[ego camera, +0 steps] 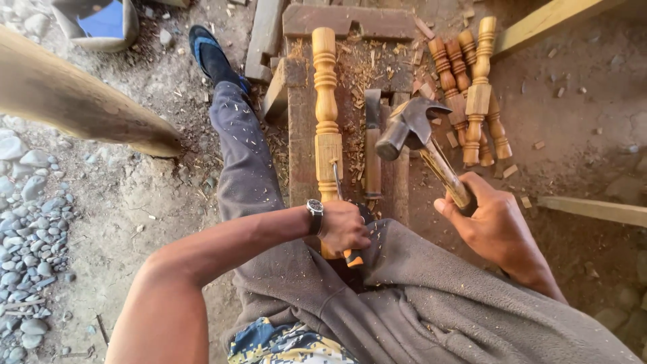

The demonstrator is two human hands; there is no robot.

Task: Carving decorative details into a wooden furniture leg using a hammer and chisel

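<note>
Chisel [340,202] in left hand [344,226] grip, on baluster [326,101] edge; right hand [495,222] grips raised hammer [421,141].

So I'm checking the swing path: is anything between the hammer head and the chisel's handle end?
Nothing visible. The hammer in the right hand is raised beside the spindle. The left hand grips the chisel against it. The handle end is mostly hidden by the fist.

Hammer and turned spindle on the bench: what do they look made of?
Claw hammer in the right hand: dull grey metal head, pale wooden handle, by its grain. Turned spindle under the left hand: smooth yellowish wood, apparently unpainted.
</note>
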